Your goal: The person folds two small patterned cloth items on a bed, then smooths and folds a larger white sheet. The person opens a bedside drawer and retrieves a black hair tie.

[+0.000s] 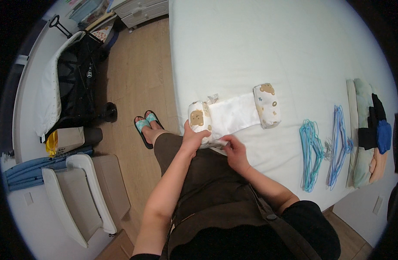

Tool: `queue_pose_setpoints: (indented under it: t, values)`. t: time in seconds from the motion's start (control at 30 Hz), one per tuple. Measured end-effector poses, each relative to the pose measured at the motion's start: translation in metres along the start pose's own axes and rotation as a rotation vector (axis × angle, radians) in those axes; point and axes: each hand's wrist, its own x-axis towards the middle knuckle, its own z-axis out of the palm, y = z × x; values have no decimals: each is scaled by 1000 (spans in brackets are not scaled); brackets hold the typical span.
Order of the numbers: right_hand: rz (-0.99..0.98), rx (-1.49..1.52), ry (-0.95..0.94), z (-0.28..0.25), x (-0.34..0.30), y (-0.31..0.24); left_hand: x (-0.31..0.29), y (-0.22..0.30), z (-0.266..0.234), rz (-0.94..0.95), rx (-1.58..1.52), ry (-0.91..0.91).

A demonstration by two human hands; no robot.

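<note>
Gripping a bear-print cushion (198,117) at its near end, the left hand (194,138) curls round it. The right hand (236,152) pinches pale material (215,143); steady bracing should help avoid bunching

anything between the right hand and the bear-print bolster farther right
Nothing visible blocks the way: only the white cloth panel and white bedsheet lie between the right hand and that bear-print bolster.
</note>
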Motion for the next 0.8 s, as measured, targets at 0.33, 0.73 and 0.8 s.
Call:
queue_pose_setpoints:
  t: [0.33, 0.73, 0.8]
  values:
    - [466, 230, 94, 1, 15, 26, 1, -20, 10, 158, 116, 146]
    - [278, 143, 142, -3, 23, 34, 17, -18, 12, 193, 367, 204]
    - [184, 226, 170, -3, 23, 35, 16, -18, 11, 211, 338, 176]
